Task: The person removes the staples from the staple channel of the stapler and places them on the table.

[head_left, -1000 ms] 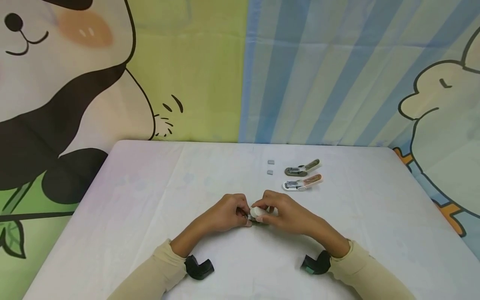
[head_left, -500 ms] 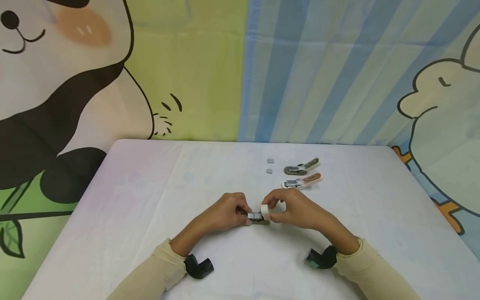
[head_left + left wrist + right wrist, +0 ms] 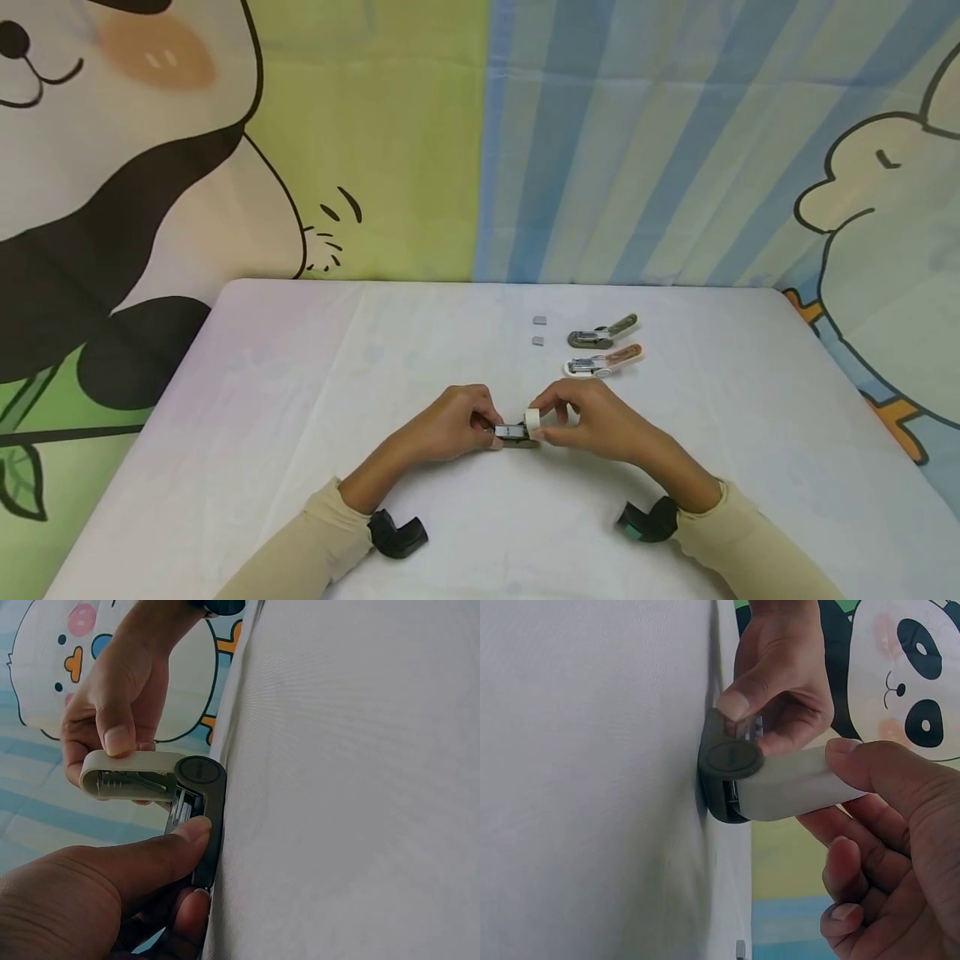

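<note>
A small stapler [image 3: 513,432] stands on the table in front of the person, its cream top cover [image 3: 135,763] swung up at about a right angle to the dark green base [image 3: 214,814]. My left hand [image 3: 459,425] pinches the base at its left end, thumb by the metal staple channel [image 3: 182,808]. With thumb and fingers my right hand [image 3: 596,423] holds the raised cover. Seen from the right wrist, the round hinge disc [image 3: 733,758] faces the camera. Part of the base is hidden behind the left fingers.
Beyond the hands lie a green stapler [image 3: 600,335] and a white-and-orange stapler [image 3: 604,362], both with raised levers. Two small grey staple strips, one farther [image 3: 539,320] and one nearer [image 3: 537,341], lie to their left. A printed curtain [image 3: 420,142] hangs behind the table.
My right hand has drawn right with the cream cover, which now stands upright and leaves the staple channel in sight. The left hand keeps its grip. Little differs over the last half second.
</note>
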A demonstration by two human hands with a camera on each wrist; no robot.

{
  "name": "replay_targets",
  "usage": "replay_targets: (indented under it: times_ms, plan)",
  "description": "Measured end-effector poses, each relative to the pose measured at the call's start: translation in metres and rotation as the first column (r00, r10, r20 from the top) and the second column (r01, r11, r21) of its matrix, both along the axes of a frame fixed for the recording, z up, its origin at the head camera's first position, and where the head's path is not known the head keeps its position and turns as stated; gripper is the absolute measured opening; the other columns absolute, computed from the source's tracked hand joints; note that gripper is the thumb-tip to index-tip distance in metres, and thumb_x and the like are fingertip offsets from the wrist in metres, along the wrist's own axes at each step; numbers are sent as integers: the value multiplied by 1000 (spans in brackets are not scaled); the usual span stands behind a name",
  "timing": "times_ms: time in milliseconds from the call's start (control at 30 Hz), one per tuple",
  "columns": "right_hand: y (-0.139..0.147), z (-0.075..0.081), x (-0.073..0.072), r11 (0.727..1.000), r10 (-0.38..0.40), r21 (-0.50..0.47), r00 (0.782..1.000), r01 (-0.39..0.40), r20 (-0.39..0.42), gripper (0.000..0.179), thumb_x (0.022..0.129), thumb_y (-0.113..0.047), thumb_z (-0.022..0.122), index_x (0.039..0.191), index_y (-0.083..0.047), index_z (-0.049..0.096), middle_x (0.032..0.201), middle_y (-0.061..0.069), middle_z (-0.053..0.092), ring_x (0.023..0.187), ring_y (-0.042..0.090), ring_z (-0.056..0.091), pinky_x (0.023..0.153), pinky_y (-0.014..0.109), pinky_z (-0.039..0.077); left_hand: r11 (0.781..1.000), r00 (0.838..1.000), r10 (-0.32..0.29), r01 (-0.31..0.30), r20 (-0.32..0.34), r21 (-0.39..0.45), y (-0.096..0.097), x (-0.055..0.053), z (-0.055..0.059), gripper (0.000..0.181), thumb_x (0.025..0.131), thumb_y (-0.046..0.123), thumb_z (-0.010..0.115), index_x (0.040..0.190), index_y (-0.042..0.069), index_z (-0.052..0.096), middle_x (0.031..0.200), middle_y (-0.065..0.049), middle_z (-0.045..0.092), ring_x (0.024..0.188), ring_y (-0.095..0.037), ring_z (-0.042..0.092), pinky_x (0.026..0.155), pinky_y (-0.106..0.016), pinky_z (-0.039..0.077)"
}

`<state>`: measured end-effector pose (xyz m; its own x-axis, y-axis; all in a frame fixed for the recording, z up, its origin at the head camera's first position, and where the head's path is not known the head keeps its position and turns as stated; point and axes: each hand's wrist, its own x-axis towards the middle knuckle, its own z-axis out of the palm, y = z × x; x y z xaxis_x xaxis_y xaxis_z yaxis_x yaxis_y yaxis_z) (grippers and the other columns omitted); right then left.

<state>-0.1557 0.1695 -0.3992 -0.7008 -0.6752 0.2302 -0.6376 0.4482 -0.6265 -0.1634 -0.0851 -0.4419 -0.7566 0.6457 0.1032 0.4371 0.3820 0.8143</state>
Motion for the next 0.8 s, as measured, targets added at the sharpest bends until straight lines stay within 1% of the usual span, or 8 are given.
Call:
replay_targets:
  times_ms: [67,133,200,333,433,567,633,800]
  plan:
    - [3,-3,1,1000,-3,-25,1000,3,-3,26,80,-13,81,102,-16,69,82,-2,63,70,11,53,60,27,44,1000,1000,4,-4,5,-3,0,0,0,16,77,3,81,92,5,76,82,3,56,72,-7,57,64,-26,51]
    - [4,-6,2,999,-7,-53,1000,7,1,27,79,-9,80,101,-17,68,81,-2,62,70,15,53,60,27,44,1000,1000,11,-11,8,-8,-1,1,0,16,77,3,81,92,6,76,82,3,56,72,-7,57,64,-26,51]
    - [5,-8,3,997,-12,-76,1000,14,26,27,78,-5,79,100,-16,68,82,-3,62,72,19,55,61,30,46,1000,1000,16,-16,8,-10,-2,1,0,16,77,3,81,92,6,76,82,3,56,72,-8,57,64,-26,50]
    - [6,-9,5,995,-29,-88,996,36,84,28,78,0,77,99,-14,67,80,-6,61,71,20,57,60,35,48,1000,1000,9,-9,7,0,-3,1,-1,16,77,3,81,92,5,76,83,2,57,71,-8,57,64,-26,51]
    - [9,-9,6,996,-38,-76,995,45,94,28,78,1,75,103,-10,67,81,-8,60,71,17,57,59,33,48,1000,1000,11,-11,12,4,-2,1,-3,16,77,3,82,92,5,76,82,2,57,71,-8,57,63,-25,50]
    - [14,-9,7,999,-37,-38,997,40,68,33,80,2,72,112,-4,69,82,-9,59,70,17,55,58,28,46,1000,1000,11,-11,25,2,0,1,-4,16,77,4,82,91,5,76,81,3,57,71,-7,57,63,-24,49]
    - [18,-8,7,999,-33,-9,998,34,59,33,81,1,72,113,-4,69,83,-9,59,70,18,55,58,25,46,1000,1000,7,-7,24,0,0,1,-4,15,77,5,82,91,6,76,81,3,57,71,-7,57,63,-23,49]
    - [24,-2,6,998,-32,61,998,29,46,28,82,-4,75,109,-11,71,89,-10,60,71,20,54,60,25,46,1000,1000,7,-7,7,5,0,0,-3,16,77,6,82,91,6,76,81,3,56,71,-7,56,63,-24,49]
